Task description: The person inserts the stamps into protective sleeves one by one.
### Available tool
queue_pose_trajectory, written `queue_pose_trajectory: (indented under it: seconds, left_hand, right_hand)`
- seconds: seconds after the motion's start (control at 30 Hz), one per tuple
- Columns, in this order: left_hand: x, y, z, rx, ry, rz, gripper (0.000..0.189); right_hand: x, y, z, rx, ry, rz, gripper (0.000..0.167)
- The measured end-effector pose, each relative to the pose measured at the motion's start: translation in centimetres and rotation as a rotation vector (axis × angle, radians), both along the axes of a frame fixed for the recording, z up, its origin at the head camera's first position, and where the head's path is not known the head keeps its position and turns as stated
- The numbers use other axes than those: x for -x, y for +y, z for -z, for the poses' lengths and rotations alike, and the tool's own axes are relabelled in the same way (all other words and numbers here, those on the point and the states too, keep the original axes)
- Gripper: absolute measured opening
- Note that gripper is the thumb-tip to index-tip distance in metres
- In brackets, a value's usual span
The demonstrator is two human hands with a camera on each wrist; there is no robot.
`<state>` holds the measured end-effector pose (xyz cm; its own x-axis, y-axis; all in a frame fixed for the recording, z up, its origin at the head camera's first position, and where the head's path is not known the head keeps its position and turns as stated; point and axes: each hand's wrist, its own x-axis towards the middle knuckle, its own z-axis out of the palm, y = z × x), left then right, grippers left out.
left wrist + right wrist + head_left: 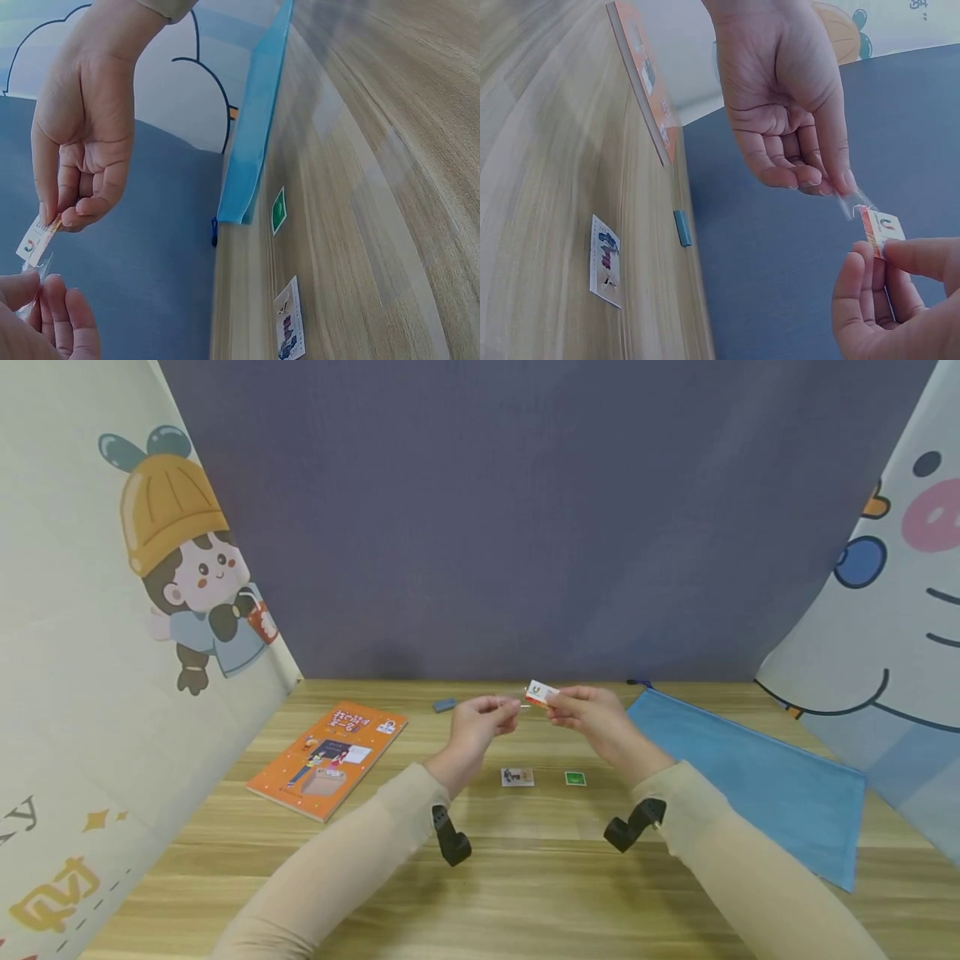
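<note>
My right hand (592, 714) pinches a small white stamp (540, 693) with a logo and an orange-red edge between thumb and fingertips. Facing it, my left hand (476, 727) pinches a small clear plastic sleeve (43, 268) between thumb and finger. In the right wrist view the stamp (882, 231) meets the end of the clear sleeve (849, 204); whether part of it lies inside, I cannot tell. Below the hands, a picture stamp (517, 777) and a smaller green stamp (575, 779) lie flat on the wooden table (525, 893).
An orange book (330, 760) lies at the left of the table. Behind the left hand is a small blue-grey block (444, 705), perhaps an eraser. A blue pouch (757, 777) with a dark cord spreads over the right side. A dark curtain (480, 527) hangs behind the table.
</note>
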<state>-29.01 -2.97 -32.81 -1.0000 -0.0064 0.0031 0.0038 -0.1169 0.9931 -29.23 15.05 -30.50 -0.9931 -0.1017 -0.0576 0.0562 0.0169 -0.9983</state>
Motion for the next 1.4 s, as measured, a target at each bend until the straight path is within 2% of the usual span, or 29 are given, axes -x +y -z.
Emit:
queue_pose_trajectory:
  seconds: [0.57,1.0,1.4]
  left_hand:
    - [0.27,0.16,0.08,0.003,0.035,-0.008,0.023]
    - [0.16,0.21,-0.16,0.025,0.028,0.014,0.021]
    - [0.16,0.54,-0.29,0.047,0.035,0.012,0.023]
  right_hand:
    - [0.03,-0.11,0.35,-0.001,-0.004,-0.020,0.038]
    - [0.23,0.20,0.14,-0.088,-0.002,-0.029,0.033]
    - [0.11,0.53,0.06,-0.096,0.013,-0.041,0.031]
